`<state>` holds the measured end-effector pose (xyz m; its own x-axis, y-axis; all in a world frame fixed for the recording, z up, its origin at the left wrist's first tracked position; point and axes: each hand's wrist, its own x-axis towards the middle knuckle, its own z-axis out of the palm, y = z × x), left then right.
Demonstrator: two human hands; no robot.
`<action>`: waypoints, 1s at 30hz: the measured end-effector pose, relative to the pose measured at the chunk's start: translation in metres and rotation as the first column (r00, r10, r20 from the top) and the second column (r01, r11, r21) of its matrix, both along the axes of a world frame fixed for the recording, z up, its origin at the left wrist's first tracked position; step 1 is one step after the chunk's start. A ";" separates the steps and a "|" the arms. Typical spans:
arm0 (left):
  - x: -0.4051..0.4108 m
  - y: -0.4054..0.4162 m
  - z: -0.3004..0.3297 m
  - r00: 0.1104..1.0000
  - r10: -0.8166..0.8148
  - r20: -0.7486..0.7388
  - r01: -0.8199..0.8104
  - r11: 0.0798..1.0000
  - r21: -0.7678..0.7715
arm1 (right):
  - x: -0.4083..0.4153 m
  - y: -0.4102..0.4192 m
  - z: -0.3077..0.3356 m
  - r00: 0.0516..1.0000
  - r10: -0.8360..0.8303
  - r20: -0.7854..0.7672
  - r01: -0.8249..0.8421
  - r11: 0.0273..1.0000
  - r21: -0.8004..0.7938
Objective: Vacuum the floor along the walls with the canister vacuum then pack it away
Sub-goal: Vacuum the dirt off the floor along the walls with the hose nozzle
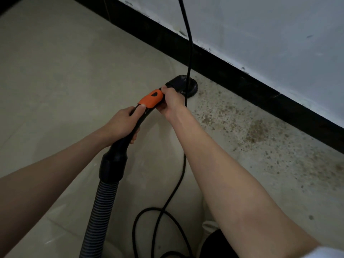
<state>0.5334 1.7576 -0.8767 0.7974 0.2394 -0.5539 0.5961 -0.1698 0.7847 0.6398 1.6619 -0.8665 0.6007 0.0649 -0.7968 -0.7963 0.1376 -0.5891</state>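
1. The left hand (119, 125) wraps the black handle tube (138, 120), fingers curled tight round it, thumb stretched forward with its tip at the rear edge of the orange slider (151, 100).
2. The right hand (172, 102) grips the tube just ahead of that slider, fingers closed round the neck behind the brush nozzle (183, 84).
3. The nozzle sits on the floor (55, 71), near the black skirting (232, 75), at the edge of a patch of brown speckled dirt (251, 131).
4. The ribbed hose (101, 211) trails back from the handle towards the person.
5. A black power cord (188, 53) hangs down across the nozzle and loops on the floor.
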 end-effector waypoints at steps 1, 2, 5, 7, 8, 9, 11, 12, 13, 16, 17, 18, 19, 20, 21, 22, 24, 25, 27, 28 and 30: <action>0.006 0.000 -0.001 1.000 0.001 0.007 -0.001 1.000 0.009 | 0.006 0.001 0.000 1.000 0.006 0.002 -0.006 1.000 -0.003; 0.012 0.000 -0.002 1.000 0.003 0.014 -0.003 1.000 0.013 | 0.012 0.002 0.001 1.000 0.007 0.005 -0.007 1.000 -0.003; 0.028 -0.001 -0.005 1.000 0.015 0.023 -0.015 1.000 0.017 | 0.028 0.003 0.001 1.000 -0.004 0.017 0.004 1.000 -0.009; 0.036 -0.002 -0.006 1.000 0.017 0.026 -0.018 1.000 0.019 | 0.036 0.003 0.002 1.000 -0.009 0.027 0.010 1.000 -0.022; 0.040 -0.002 -0.006 0.999 0.020 0.027 -0.020 1.000 0.018 | 0.039 0.003 0.001 0.999 -0.012 0.030 0.013 1.000 -0.026; 0.042 -0.002 -0.006 0.999 0.022 0.028 -0.022 1.000 0.017 | 0.042 0.004 0.001 0.999 -0.015 0.031 0.016 0.999 -0.029; 0.045 0.000 -0.006 0.999 0.020 0.026 -0.021 1.000 0.021 | 0.045 0.005 -0.001 0.999 -0.014 0.034 0.015 1.000 -0.027; 0.045 0.000 -0.006 1.000 0.019 0.025 -0.020 0.999 0.025 | 0.046 0.005 -0.002 0.999 -0.009 0.035 0.010 1.000 -0.023; 0.045 0.000 -0.006 1.000 0.018 0.025 -0.018 0.999 0.030 | 0.046 0.006 -0.004 0.999 -0.005 0.036 0.005 1.000 -0.020; 0.044 -0.005 -0.005 0.999 -0.004 0.040 0.002 0.999 0.053 | 0.045 0.003 -0.008 0.999 -0.001 0.048 0.002 1.000 -0.020; 0.045 -0.007 -0.005 0.999 -0.013 0.043 0.010 0.998 0.059 | 0.045 0.001 -0.010 0.999 -0.011 0.052 0.011 1.000 -0.016; 0.045 -0.010 -0.005 0.999 -0.020 0.046 0.017 0.998 0.060 | 0.045 -0.003 -0.012 0.998 -0.024 0.054 0.025 1.000 -0.007; 0.046 -0.014 -0.006 0.999 -0.028 0.046 0.026 0.998 0.061 | 0.045 -0.008 -0.014 0.998 -0.040 0.056 0.040 0.999 0.000; 0.048 -0.017 -0.006 0.998 -0.039 0.044 0.036 0.997 0.067 | 0.046 -0.013 -0.016 0.997 -0.055 0.056 0.055 0.998 0.007; 0.049 -0.020 -0.006 0.998 -0.051 0.042 0.048 0.996 0.073 | 0.047 -0.018 -0.017 0.996 -0.067 0.058 0.067 0.998 0.010; 0.050 -0.023 -0.006 0.997 -0.063 0.042 0.059 0.995 0.076 | 0.047 -0.023 -0.017 0.995 -0.076 0.059 0.075 0.997 0.010; 0.051 -0.028 -0.006 0.996 -0.082 0.047 0.078 0.994 0.073 | 0.046 -0.029 -0.017 0.994 -0.089 0.057 0.089 0.996 0.004; 0.052 -0.029 -0.006 0.995 -0.086 0.047 0.083 0.994 0.072 | 0.046 -0.030 -0.016 0.994 -0.096 0.057 0.096 0.995 0.000; 0.052 -0.028 -0.005 0.995 -0.091 0.041 0.088 0.993 0.074 | 0.046 -0.030 -0.015 0.992 -0.111 0.057 0.112 0.994 -0.005; 0.052 -0.027 -0.004 0.995 -0.096 0.036 0.093 0.993 0.076 | 0.046 -0.029 -0.015 0.992 -0.114 0.055 0.115 0.993 -0.005; 0.051 -0.023 -0.003 0.995 -0.100 0.026 0.097 0.992 0.074 | 0.044 -0.025 -0.013 0.993 -0.111 0.050 0.111 0.994 0.001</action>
<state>0.5848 1.7345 -0.8792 0.8350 0.1978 -0.5134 0.5501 -0.2839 0.7853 0.6841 1.6368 -0.8793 0.6434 -0.0062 -0.7655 -0.7455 0.2223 -0.6283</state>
